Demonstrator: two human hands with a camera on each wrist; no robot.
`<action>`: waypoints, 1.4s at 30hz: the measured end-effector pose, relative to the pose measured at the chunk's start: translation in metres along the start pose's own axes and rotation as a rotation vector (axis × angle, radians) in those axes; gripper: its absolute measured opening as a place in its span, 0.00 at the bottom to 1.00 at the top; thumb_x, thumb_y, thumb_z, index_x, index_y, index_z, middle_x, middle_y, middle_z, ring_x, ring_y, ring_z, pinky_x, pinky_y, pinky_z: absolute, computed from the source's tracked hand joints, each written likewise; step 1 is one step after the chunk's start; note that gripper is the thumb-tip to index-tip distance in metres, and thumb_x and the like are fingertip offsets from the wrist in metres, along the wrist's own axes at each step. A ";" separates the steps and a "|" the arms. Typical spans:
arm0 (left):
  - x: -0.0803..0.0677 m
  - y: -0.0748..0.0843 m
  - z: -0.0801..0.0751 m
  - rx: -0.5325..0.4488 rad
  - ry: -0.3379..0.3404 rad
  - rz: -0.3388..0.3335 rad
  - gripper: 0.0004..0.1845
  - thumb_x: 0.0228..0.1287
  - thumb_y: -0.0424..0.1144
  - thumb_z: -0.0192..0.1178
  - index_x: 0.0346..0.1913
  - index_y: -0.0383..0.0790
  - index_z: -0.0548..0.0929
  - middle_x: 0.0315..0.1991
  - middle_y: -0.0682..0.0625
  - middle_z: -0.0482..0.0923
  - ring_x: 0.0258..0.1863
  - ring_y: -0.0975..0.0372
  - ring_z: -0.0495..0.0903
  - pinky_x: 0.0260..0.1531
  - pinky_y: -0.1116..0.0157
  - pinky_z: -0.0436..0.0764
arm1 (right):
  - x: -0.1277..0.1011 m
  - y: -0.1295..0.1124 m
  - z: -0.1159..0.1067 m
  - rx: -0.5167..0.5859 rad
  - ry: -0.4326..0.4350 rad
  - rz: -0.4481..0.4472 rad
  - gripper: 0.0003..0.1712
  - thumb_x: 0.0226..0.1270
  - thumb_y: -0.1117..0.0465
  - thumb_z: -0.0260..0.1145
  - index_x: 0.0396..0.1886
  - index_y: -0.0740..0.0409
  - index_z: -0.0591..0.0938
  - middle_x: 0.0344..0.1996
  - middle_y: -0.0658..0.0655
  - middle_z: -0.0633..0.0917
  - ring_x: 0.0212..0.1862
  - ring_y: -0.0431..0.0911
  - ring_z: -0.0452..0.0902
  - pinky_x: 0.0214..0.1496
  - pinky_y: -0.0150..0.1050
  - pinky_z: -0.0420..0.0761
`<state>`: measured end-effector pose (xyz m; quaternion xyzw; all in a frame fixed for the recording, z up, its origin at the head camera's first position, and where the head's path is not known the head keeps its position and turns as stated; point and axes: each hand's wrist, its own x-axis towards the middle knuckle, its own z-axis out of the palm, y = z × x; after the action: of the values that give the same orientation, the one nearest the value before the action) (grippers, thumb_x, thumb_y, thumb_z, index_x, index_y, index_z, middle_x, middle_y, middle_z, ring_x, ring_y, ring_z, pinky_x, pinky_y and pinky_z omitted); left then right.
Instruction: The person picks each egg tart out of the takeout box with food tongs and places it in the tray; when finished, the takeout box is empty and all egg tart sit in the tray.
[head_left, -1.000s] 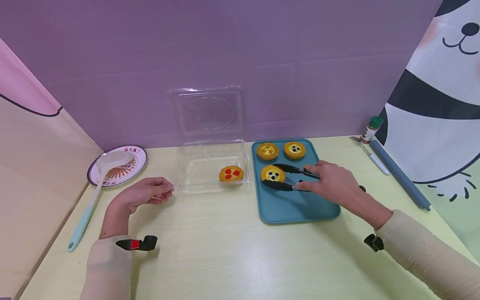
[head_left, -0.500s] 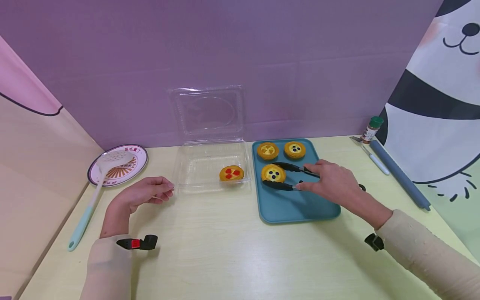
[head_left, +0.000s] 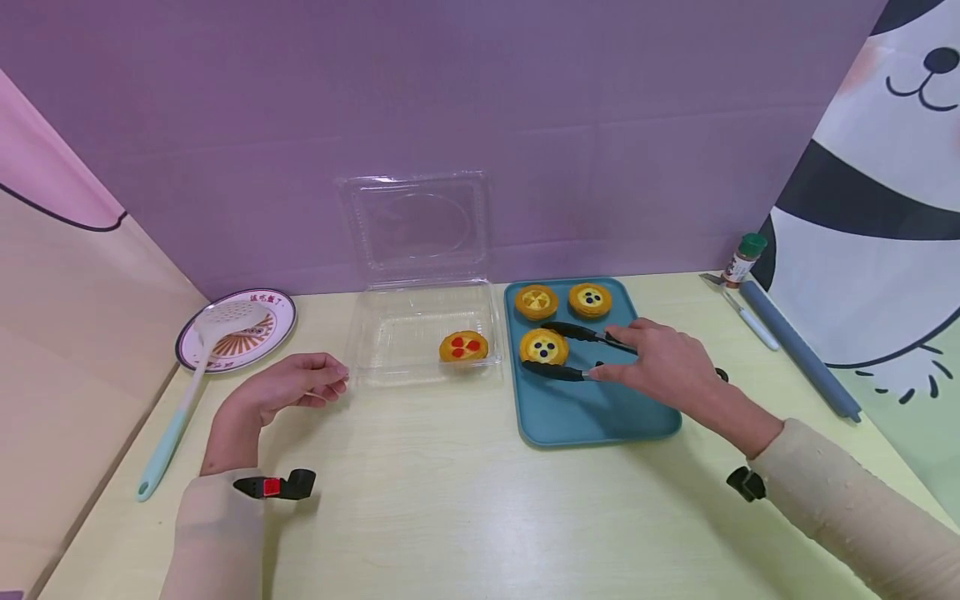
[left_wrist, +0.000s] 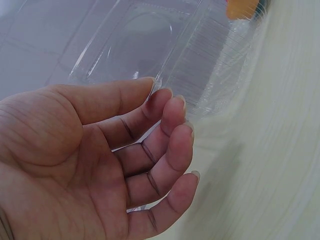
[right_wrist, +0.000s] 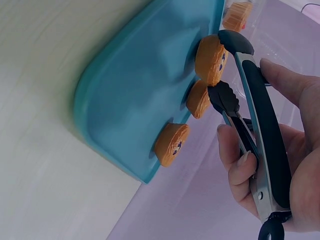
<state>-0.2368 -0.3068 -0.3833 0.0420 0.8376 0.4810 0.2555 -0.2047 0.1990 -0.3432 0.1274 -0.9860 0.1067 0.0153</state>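
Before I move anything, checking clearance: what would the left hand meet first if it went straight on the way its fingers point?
Probably the clear plastic clamshell box; the left hand's fingertips are already nearly touching it.

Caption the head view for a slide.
Right hand holds black tongs around a blueberry tart on the teal tray.

Left hand (head_left: 288, 387) loosely curled, right hand (head_left: 663, 362) gripping
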 end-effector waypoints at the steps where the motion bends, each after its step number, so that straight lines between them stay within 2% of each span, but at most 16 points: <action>1: 0.000 0.000 0.000 0.001 0.001 -0.001 0.20 0.76 0.45 0.55 0.54 0.27 0.75 0.42 0.46 0.81 0.42 0.57 0.80 0.46 0.64 0.81 | 0.000 0.000 0.000 -0.002 0.000 0.001 0.45 0.57 0.31 0.70 0.68 0.52 0.77 0.60 0.67 0.80 0.45 0.59 0.84 0.30 0.48 0.80; 11: 0.000 0.000 0.000 0.001 0.001 -0.002 0.21 0.76 0.46 0.55 0.54 0.28 0.75 0.42 0.47 0.81 0.41 0.57 0.80 0.46 0.63 0.81 | 0.003 0.001 -0.005 -0.012 0.000 0.013 0.47 0.56 0.29 0.69 0.69 0.52 0.76 0.58 0.66 0.81 0.41 0.56 0.84 0.28 0.45 0.78; 20: 0.001 -0.001 -0.001 -0.005 -0.006 0.007 0.20 0.76 0.45 0.55 0.54 0.27 0.75 0.41 0.47 0.81 0.40 0.58 0.80 0.46 0.63 0.81 | 0.004 -0.001 -0.017 -0.015 0.013 0.019 0.49 0.56 0.28 0.68 0.70 0.53 0.75 0.57 0.64 0.81 0.39 0.55 0.83 0.28 0.45 0.77; 24: 0.001 -0.002 -0.001 -0.008 -0.008 0.010 0.20 0.76 0.45 0.55 0.53 0.27 0.75 0.41 0.47 0.80 0.40 0.58 0.80 0.46 0.63 0.81 | 0.006 -0.005 -0.024 -0.004 0.031 0.015 0.50 0.55 0.27 0.68 0.70 0.53 0.74 0.57 0.64 0.81 0.41 0.54 0.82 0.29 0.45 0.78; 30: 0.001 -0.003 -0.001 -0.009 -0.008 0.008 0.20 0.76 0.45 0.55 0.53 0.27 0.75 0.41 0.47 0.80 0.40 0.58 0.80 0.46 0.63 0.81 | 0.016 -0.019 -0.035 -0.015 0.023 -0.005 0.51 0.56 0.27 0.67 0.73 0.50 0.72 0.62 0.65 0.77 0.45 0.56 0.82 0.32 0.47 0.80; 34: 0.001 -0.003 -0.001 -0.013 -0.008 0.009 0.20 0.76 0.45 0.55 0.53 0.28 0.75 0.41 0.47 0.80 0.40 0.58 0.80 0.46 0.64 0.81 | 0.024 -0.031 -0.040 -0.033 0.018 -0.048 0.49 0.57 0.28 0.67 0.72 0.49 0.72 0.64 0.63 0.77 0.46 0.56 0.83 0.34 0.48 0.81; 39: 0.001 -0.001 -0.001 -0.009 -0.005 0.007 0.20 0.75 0.45 0.56 0.53 0.28 0.75 0.41 0.47 0.80 0.40 0.57 0.80 0.46 0.64 0.81 | 0.038 -0.049 -0.040 -0.066 -0.001 -0.086 0.48 0.57 0.31 0.69 0.72 0.48 0.73 0.64 0.61 0.77 0.48 0.53 0.82 0.39 0.48 0.82; 42: 0.000 0.000 -0.001 -0.007 -0.005 0.007 0.20 0.75 0.45 0.56 0.53 0.28 0.75 0.41 0.47 0.80 0.41 0.57 0.80 0.46 0.63 0.81 | 0.047 -0.061 -0.038 -0.099 -0.029 -0.104 0.48 0.56 0.30 0.70 0.72 0.46 0.73 0.60 0.58 0.79 0.46 0.51 0.81 0.39 0.45 0.82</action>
<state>-0.2372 -0.3075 -0.3831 0.0452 0.8353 0.4846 0.2559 -0.2344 0.1381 -0.2907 0.1790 -0.9822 0.0549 0.0128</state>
